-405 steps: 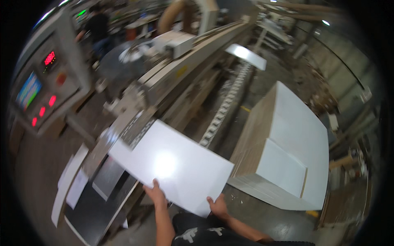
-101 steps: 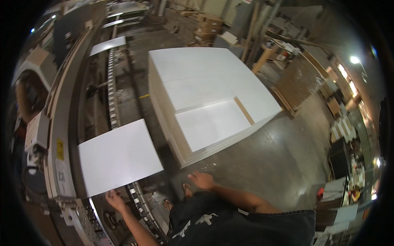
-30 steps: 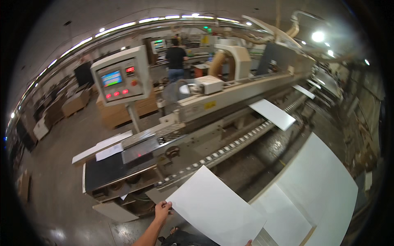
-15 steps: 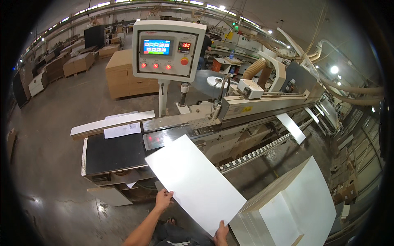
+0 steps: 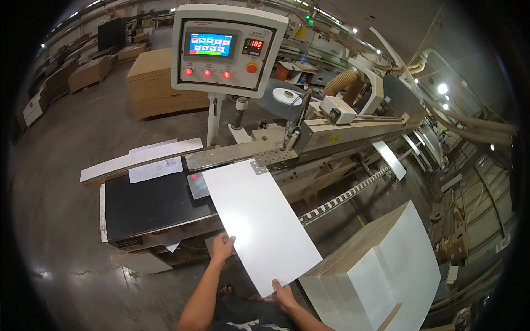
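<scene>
Workshop floor [image 5: 69, 204], edge-banding machine [image 5: 353, 134] ahead | glossy white panel [image 5: 259, 220], far end over metal plate [image 5: 197, 187] | left hand [image 5: 222, 247] gripping left edge, right hand [image 5: 284, 294] near edge | prob stiff, kinda slick, edges beat faces

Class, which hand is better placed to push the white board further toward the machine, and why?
Probably the right hand: it holds the white board at the end farthest from the machine. The left hand holds a long side, perhaps better for steadying.
</scene>
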A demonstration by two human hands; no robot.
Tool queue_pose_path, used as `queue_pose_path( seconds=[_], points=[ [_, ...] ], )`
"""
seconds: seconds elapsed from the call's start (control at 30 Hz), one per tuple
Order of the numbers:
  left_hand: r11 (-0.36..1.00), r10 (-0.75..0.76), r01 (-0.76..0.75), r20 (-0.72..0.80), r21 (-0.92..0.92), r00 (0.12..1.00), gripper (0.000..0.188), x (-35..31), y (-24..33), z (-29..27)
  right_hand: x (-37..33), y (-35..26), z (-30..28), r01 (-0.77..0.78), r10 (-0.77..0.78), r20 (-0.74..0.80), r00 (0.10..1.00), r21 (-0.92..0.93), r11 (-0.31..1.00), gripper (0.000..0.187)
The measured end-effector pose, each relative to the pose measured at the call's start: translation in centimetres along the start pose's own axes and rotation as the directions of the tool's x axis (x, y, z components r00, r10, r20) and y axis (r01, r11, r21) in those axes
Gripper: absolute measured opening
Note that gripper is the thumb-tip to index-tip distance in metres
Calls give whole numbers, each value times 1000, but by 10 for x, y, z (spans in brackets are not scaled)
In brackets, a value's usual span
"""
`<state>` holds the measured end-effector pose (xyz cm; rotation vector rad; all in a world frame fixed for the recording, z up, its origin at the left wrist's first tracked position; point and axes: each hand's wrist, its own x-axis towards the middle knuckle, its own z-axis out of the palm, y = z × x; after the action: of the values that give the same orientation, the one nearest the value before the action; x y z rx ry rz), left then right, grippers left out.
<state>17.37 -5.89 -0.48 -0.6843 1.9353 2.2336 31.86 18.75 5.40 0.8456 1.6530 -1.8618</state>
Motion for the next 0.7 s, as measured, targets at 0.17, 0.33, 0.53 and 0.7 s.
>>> queue_pose_path(
  seconds=[0.17, 0.33, 0.53, 0.7],
  points=[
    [1000, -6, 7, -47, 26, 999, 24, 10, 19, 2, 18, -9, 14, 7, -5, -66, 998, 24, 1000, 49],
    [1000, -29, 29, 8, -9, 1000, 20, 20, 12, 8, 21, -5, 14, 167, -161, -175, 971, 22, 986, 47],
    [992, 109, -111, 48, 57, 993, 23, 35, 25, 64, 62, -6, -47, 245, -253, -228, 940, -64, 968, 48],
    [975, 133, -139, 46, 173, 990, 24, 75, 22, 127, 112, -12, -100, 338, -416, -336, 845, -266, 903, 52]
  ],
)
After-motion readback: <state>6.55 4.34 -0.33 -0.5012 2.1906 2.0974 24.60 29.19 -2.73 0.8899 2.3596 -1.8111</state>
